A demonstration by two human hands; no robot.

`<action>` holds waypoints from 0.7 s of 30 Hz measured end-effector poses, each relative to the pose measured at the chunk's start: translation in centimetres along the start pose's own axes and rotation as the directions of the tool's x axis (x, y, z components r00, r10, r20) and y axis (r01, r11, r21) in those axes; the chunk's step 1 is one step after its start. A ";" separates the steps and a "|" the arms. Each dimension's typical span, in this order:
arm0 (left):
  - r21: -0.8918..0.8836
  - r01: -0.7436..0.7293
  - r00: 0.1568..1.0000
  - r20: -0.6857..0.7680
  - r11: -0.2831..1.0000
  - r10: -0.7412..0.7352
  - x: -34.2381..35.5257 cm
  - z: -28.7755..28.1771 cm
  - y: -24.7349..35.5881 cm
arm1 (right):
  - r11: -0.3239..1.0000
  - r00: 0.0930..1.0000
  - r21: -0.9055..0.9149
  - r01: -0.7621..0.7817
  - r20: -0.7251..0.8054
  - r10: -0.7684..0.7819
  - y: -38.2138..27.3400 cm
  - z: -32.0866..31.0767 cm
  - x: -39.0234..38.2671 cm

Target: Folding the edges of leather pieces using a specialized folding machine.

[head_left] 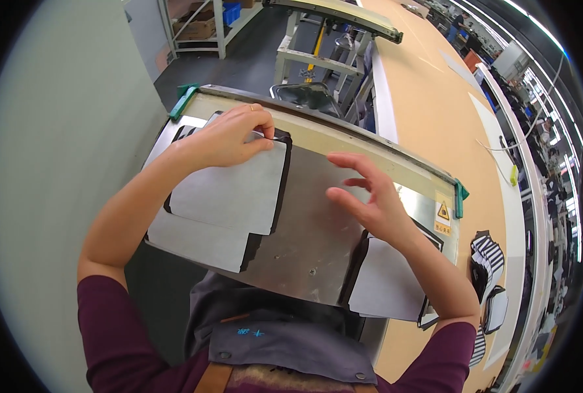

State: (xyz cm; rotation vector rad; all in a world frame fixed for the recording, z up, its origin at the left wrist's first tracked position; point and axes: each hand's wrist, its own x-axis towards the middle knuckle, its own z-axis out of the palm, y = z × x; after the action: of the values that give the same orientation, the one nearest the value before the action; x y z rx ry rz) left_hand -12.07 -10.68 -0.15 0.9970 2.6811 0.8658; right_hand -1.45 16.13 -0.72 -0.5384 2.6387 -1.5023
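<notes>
My left hand point(242, 134) is closed in a pinch at the far right corner of a white, black-edged sheet point(229, 193). The hand itself hides part of that corner. This sheet overlaps another white, black-edged sheet point(203, 242) nearer to me. Both lie on the left side of a bare metal plate point(304, 229). Over the plate's right half, my right hand point(373, 203) hovers open, thumb and fingers apart with nothing between them. Below its wrist, more white sheets with black edges point(386, 278) lie at the plate's right end, partly covered by my forearm.
A raised metal-edged bar point(331, 121) with green corner brackets point(460, 198) borders the plate's far side. A warning sticker point(443, 213) is at right. On the long tan table point(429, 98) lie striped black-and-white pieces point(488, 259). A stool point(308, 97) stands beyond; a wall point(62, 196) rises left.
</notes>
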 end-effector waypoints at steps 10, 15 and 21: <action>0.210 -0.412 0.832 -0.310 0.887 0.460 5.8 5.1 5.3 | 0.968 0.949 0.156 -0.196 -0.218 0.227 4.4 -3.4 0.4; 0.354 -0.440 0.872 -0.049 0.825 0.487 4.7 9.8 4.3 | 0.696 0.882 -0.714 -0.076 -0.374 -0.287 6.4 -4.5 -2.0; 0.389 -0.379 0.922 0.084 0.840 0.378 4.6 8.9 4.2 | 0.621 0.993 -0.783 -0.031 -0.093 -0.068 6.4 -4.3 -3.1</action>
State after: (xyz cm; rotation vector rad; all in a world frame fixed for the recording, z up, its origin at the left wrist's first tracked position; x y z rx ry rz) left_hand -10.33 -1.05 -4.85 1.6596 2.7607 0.3568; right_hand -1.25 23.65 -4.19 -0.5076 3.3006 -0.2536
